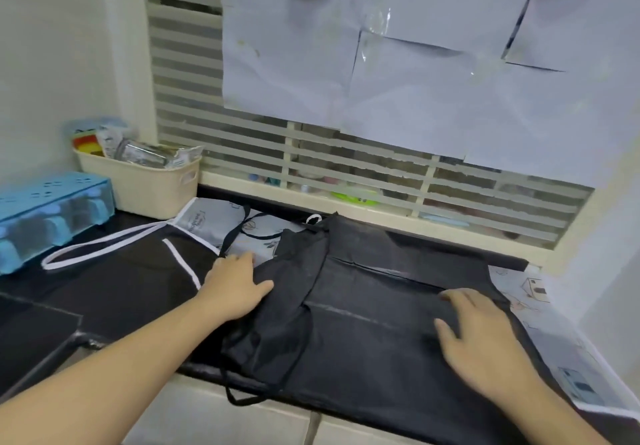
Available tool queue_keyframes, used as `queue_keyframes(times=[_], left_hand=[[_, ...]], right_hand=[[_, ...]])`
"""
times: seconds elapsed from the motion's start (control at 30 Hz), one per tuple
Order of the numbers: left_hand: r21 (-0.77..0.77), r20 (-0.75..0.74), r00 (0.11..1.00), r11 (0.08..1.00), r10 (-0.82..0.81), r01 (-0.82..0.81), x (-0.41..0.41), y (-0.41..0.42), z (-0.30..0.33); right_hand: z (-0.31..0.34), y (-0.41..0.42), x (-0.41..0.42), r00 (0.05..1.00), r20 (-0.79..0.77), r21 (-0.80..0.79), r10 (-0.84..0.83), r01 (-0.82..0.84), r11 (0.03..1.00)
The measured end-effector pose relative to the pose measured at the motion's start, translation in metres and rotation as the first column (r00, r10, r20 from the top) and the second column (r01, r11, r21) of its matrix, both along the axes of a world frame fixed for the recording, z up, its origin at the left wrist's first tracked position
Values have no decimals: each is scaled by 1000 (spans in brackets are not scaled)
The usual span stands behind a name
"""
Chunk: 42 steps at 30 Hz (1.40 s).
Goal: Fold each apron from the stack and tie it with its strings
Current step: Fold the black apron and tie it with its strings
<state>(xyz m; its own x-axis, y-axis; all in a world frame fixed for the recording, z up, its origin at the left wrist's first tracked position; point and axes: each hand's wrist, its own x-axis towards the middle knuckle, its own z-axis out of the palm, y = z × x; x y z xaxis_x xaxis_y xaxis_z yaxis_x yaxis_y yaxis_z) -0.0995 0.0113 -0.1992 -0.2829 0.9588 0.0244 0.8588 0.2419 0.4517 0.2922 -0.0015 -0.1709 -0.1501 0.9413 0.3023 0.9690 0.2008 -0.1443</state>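
On counter (pixel 114 292), before window: black apron (pixel 381 306) spread flat atop other aprons, long axis left to right, bib end bunched leftward. Left hand (pixel 235 287) flat on bunched bib, fingers straight, slightly spread; right hand (pixel 485 344) flat on skirt, fingers splayed. Black strings (pixel 256 389) dangling over front edge, nearer left hand. Likely smoothing before folding.

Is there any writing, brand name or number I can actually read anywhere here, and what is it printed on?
Nothing can be read for certain.
Patterned apron: a small line of script near its white-trimmed corner, too blurred to read.
Packets in the cream basket: printing visible, too small and blurred to read.
Papers on the window: blank, only creases and tape.
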Motion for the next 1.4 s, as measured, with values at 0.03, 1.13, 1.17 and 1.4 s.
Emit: queue_keyframes(times=[0.03,1.13,1.17,1.4], left_hand=[[-12,-80,997,1000,8,-9,-1,5,-4],[12,280,897,935,-342,353,39,-10,17],[60,292,892,938,-345,342,34,-11,20],[259,334,865,919,-375,298,12,-7,56]], right_hand=[[-4,1,-20,993,-45,-75,107,-110,991],[-8,37,-76,939,-189,-322,289,-337,885],[-2,35,-70,935,-216,-331,282,-342,879],[55,35,37,997,-32,-649,70,-74,757]])
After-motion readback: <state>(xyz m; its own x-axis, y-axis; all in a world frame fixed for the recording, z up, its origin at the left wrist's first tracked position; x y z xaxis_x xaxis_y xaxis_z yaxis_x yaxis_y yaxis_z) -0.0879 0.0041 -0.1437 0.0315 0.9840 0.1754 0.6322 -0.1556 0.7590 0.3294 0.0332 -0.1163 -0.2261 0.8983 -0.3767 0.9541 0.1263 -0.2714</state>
